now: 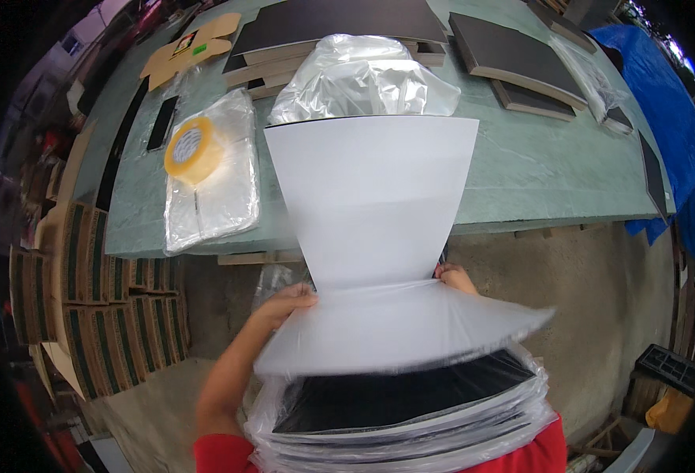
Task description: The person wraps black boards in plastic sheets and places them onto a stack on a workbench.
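1. Nearest the camera, a stack of bagged black panels (399,410) rests against the person's red-shirted chest, below the white sheet (371,197).
2. The left hand (288,303) grips the white sheet's narrow waist on one side, fingers clenched on it. The right hand (454,277) pinches the opposite side, mostly hidden behind the sheet.
3. The sheet is half inside a clear plastic bag (395,335) that flares below the hands.
4. Risk, as a judgement: the thin bag could tear or the sheet could crease if it is pushed at an angle.
5. Beyond the sheet lies the green tabletop (537,173). To the sheet's left, a yellow tape roll (192,148) sits on folded clear bags.
6. Farther off, behind the sheet, are dark panels (513,55) and a flattened brown carton (190,47).
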### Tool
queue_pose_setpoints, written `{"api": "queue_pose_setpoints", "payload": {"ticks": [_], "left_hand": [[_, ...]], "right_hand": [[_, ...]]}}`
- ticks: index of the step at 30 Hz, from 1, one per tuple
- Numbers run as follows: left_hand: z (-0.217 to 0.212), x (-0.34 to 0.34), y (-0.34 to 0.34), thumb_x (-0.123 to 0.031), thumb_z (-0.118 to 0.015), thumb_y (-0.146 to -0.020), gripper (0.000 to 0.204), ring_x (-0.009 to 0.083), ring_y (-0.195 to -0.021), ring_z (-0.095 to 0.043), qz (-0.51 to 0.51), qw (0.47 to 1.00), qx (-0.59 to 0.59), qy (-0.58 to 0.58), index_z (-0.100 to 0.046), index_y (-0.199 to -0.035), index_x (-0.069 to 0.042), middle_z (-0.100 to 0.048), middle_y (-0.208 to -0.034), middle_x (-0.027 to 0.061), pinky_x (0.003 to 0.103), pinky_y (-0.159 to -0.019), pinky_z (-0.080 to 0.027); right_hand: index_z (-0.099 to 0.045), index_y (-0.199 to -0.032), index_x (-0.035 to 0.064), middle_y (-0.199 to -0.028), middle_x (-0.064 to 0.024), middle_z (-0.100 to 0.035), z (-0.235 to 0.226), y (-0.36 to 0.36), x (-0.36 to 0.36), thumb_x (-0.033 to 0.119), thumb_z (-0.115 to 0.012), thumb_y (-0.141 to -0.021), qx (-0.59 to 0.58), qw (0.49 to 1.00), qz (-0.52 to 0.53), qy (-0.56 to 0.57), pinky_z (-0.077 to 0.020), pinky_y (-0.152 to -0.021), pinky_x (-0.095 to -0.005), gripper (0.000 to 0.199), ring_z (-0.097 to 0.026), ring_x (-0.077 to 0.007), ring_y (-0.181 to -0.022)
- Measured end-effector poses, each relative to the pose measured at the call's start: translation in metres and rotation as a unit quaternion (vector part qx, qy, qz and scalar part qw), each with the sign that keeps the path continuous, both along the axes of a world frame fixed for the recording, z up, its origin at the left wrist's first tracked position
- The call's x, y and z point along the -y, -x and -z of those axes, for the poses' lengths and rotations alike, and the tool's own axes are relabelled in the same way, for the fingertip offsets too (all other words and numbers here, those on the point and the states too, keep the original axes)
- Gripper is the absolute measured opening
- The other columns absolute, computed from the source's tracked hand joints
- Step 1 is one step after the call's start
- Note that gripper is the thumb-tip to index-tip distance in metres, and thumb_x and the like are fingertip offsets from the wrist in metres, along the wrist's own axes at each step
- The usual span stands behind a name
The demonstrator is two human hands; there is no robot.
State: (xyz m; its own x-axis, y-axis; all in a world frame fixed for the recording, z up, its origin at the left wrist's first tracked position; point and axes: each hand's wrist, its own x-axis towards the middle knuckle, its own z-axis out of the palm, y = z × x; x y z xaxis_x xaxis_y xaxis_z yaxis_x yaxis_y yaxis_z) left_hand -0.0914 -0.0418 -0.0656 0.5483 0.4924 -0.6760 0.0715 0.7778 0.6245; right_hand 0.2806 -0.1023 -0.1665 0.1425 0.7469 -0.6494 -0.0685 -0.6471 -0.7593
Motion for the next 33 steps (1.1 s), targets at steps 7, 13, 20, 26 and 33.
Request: {"api": "queue_pose_setpoints", "payload": {"ticks": [7,13,20,26,33], "left_hand": [[0.062,0.001,-0.014,-0.036,-0.068,-0.063,0.066,0.0257,-0.080,-0.057,0.069,0.915,-0.263,-0.299,-0.042,-0.107,0.006,-0.057,-0.087,0.0165,0.031,-0.070,-0.045],[0.072,0.003,-0.002,-0.038,-0.067,-0.063,0.061,0.0343,-0.082,-0.056,0.131,0.788,-0.435,-0.415,-0.048,-0.101,0.006,-0.058,-0.086,0.0206,0.037,-0.070,-0.044],[-0.194,-0.012,0.011,-0.022,-0.054,-0.079,0.022,0.0177,-0.075,-0.054,0.265,0.863,-0.026,-0.429,-0.059,-0.091,-0.004,-0.057,-0.081,0.0087,0.028,-0.065,-0.043],[-0.054,0.022,-0.058,-0.028,-0.053,-0.079,0.032,0.0284,-0.083,-0.054,0.385,0.771,-0.217,-0.458,-0.054,-0.103,-0.008,-0.054,-0.090,0.0154,0.036,-0.072,-0.043],[-0.062,-0.040,-0.122,-0.023,-0.052,-0.079,0.028,0.0194,-0.072,-0.052,0.214,0.814,-0.159,-0.516,-0.054,-0.100,-0.003,-0.053,-0.074,0.0117,0.031,-0.069,-0.042]], "right_hand": [[-0.056,-0.083,0.0027,-0.074,-0.0112,-0.057,-0.022,0.037,-0.005,0.014,-0.050,-0.068,0.385,0.921,-0.053,0.027,-0.0426,-0.059,-0.0329,0.020,-0.053,-0.0237,-0.065],[-0.060,-0.086,0.0069,-0.083,-0.0144,-0.060,-0.071,0.015,0.001,0.027,-0.056,-0.069,0.453,0.837,-0.307,0.000,-0.0450,-0.066,-0.0363,0.027,-0.057,-0.0311,-0.075],[-0.052,-0.104,-0.0032,-0.108,-0.0183,-0.050,-0.268,0.019,-0.012,0.038,-0.043,-0.084,-0.275,0.754,-0.518,-0.297,-0.0347,-0.088,-0.0358,0.047,-0.046,-0.0296,-0.104],[-0.029,-0.128,0.0066,-0.132,-0.0149,-0.027,-0.147,0.058,-0.012,0.048,-0.035,-0.084,0.039,0.741,-0.656,-0.138,-0.0209,-0.098,-0.0363,0.060,-0.026,-0.0299,-0.122],[-0.049,-0.110,0.0000,-0.106,-0.0148,-0.054,-0.150,0.068,-0.059,0.051,-0.045,-0.079,0.163,0.754,-0.623,-0.127,-0.0363,-0.087,-0.0324,0.060,-0.048,-0.0239,-0.103]]}}
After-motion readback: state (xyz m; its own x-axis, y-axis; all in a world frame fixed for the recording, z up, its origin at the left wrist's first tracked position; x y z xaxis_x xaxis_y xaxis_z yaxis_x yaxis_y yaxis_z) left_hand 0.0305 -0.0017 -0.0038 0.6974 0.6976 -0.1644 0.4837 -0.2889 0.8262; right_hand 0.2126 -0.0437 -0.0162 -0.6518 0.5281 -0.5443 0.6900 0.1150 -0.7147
